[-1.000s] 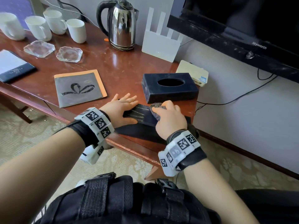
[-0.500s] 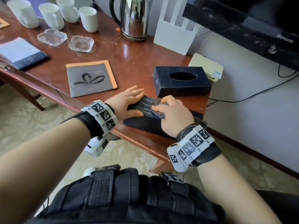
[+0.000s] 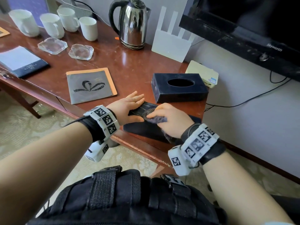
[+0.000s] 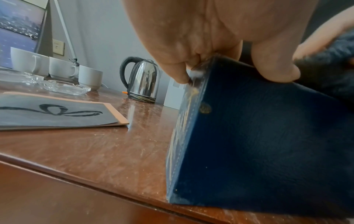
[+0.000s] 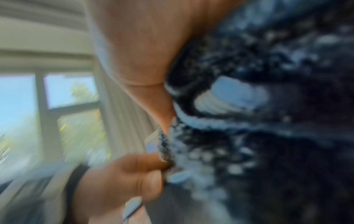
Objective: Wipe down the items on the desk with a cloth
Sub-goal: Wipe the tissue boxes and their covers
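Observation:
A dark navy folder [image 3: 142,130] stands tilted near the desk's front edge; in the left wrist view its near face [image 4: 258,144] fills the right side. My left hand [image 3: 136,109] pinches the folder's top ridge at its left end, fingers over the far side and thumb on the near face. My right hand [image 3: 155,114] grips a bunched grey-blue cloth [image 3: 156,119] and presses it on the ridge right beside the left hand. The cloth [image 5: 268,121] fills the blurred right wrist view, and its edge [image 4: 329,72] shows by my left thumb.
The wooden desk [image 3: 129,67] carries a navy tissue box [image 3: 178,88] just behind the folder, a grey booklet [image 3: 90,86] to the left, a steel kettle [image 3: 131,23], several white mugs [image 3: 88,28], two glass ashtrays [image 3: 81,51], and a white router [image 3: 170,44]. A television [image 3: 243,30] hangs on the right.
My right hand has slid the cloth leftward along the folder's top, closing the gap to my left hand. The left hand has kept its hold.

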`<state>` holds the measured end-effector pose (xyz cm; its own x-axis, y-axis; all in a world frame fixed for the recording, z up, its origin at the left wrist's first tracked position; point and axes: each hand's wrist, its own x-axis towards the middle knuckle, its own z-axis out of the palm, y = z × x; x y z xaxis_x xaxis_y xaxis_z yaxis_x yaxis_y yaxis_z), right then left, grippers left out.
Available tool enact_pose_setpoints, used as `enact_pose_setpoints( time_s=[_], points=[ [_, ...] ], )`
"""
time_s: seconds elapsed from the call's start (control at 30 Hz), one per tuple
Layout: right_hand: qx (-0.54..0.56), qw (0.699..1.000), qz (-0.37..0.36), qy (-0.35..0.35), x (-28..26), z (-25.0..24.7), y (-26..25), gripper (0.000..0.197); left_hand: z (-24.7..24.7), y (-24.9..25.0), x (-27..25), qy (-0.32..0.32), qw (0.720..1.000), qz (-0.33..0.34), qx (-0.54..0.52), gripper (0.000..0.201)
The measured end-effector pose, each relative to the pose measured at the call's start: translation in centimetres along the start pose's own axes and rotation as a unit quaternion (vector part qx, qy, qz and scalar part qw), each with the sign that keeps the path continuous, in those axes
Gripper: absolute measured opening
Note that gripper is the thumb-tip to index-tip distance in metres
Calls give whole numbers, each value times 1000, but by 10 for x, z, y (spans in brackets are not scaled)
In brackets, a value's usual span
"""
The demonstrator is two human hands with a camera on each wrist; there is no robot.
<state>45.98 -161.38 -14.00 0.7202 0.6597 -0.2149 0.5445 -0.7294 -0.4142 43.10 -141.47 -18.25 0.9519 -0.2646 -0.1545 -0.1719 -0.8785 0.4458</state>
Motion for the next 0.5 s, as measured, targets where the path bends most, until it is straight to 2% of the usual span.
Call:
enact_pose_setpoints(
  time_s=[0.1,0.17,0.27,0.4,0.5],
  points=[
    [124,989,73,26,5,-16,11,39,-5,-2,1,-23,999,1,-25,79],
    [108,987,107,60,8,-20,14,35,-13,-8,0,-27,998,3,-57,82],
    [96,977,149,121,10,-18,14,27,-21,-22,-5,-25,997,-29,-73,83],
    [43,970,213,114,13,-10,4,23,-26,-30,-6,-47,997,-19,-58,80],
    [-36,962,221,154,14,6,-17,28,-29,-32,-4,-57,997,-10,-53,79]
  ],
)
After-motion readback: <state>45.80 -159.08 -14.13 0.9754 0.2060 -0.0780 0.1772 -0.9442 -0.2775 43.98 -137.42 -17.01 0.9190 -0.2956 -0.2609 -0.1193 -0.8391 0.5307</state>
